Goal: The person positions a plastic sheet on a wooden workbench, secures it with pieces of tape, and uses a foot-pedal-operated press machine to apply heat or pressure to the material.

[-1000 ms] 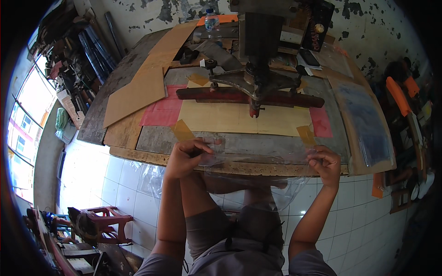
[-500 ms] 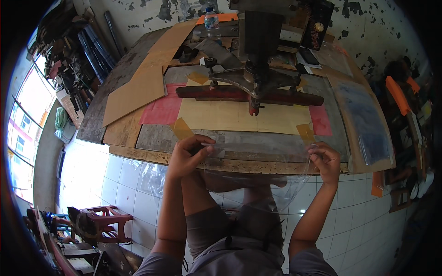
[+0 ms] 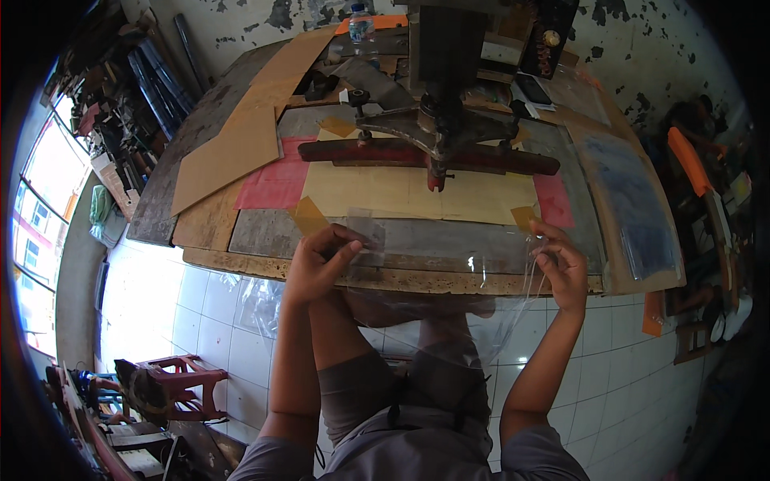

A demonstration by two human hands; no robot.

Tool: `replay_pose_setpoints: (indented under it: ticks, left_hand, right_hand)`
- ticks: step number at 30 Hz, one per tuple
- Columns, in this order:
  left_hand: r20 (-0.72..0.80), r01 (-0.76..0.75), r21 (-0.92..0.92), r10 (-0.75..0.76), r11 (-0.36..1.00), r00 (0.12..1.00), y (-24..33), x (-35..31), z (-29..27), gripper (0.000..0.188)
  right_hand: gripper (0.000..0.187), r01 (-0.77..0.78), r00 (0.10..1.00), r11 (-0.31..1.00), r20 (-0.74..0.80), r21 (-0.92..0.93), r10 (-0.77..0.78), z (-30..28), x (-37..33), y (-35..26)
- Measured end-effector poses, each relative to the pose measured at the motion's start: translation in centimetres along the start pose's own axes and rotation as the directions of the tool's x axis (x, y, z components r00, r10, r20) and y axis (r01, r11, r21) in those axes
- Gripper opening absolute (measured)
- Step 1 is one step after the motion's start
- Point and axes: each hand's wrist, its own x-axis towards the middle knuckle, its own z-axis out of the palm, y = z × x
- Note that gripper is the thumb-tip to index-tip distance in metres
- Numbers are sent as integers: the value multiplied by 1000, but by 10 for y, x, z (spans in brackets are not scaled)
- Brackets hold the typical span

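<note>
A clear plastic sheet point(image 3: 445, 280) spans the space between my hands at the table's front edge, its lower part sagging over my lap. My left hand point(image 3: 315, 268) pinches its left side between thumb and fingers, and a small flap stands up there. At the right side, my right hand point(image 3: 564, 268) has bent fingers around the sheet's edge. Beyond the hands, a pale yellow sheet point(image 3: 385, 196) lies over pink sheets point(image 3: 273, 180), with brown tape point(image 3: 309, 216) at its corners. A dark press with a red bar point(image 3: 369, 152) stands over it.
Brown cardboard point(image 3: 228, 160) lies along the table's left. A water bottle point(image 3: 362, 28) and a phone point(image 3: 532, 90) sit toward the back. On the right is a bluish clear sheet pack point(image 3: 630, 208). A red stool point(image 3: 188, 385) stands on the tiled floor at left.
The plastic sheet has spread flatter and further forward over the table edge. My right hand's fingers have opened somewhat and shifted up. The flap by my left hand now stands higher.
</note>
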Motion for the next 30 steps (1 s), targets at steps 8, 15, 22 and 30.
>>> replay_pose_setpoints:
  ticks: [8, 15, 22, 30]
  left_hand:
    - [12, 119, -49, -118, 992, 993, 13, -1, -1, 14]
    - [15, 87, -31, -87, 996, 996, 9, 0, 1, 14]
    - [11, 125, -53, -125, 991, 992, 11, 0, 3, 17]
    - [44, 182, -65, -180, 981, 983, 14, 0, 2, 35]
  right_hand:
    - [13, -200, 980, 967, 42, 159, 196, -4, -7, 8]
    - [15, -212, 975, 962, -28, 174, 220, 3, -8, 0]
    - [15, -263, 956, 946, -78, 188, 282, -3, -14, 6]
    - [33, -263, 959, 953, -63, 151, 275, -1, -9, -1]
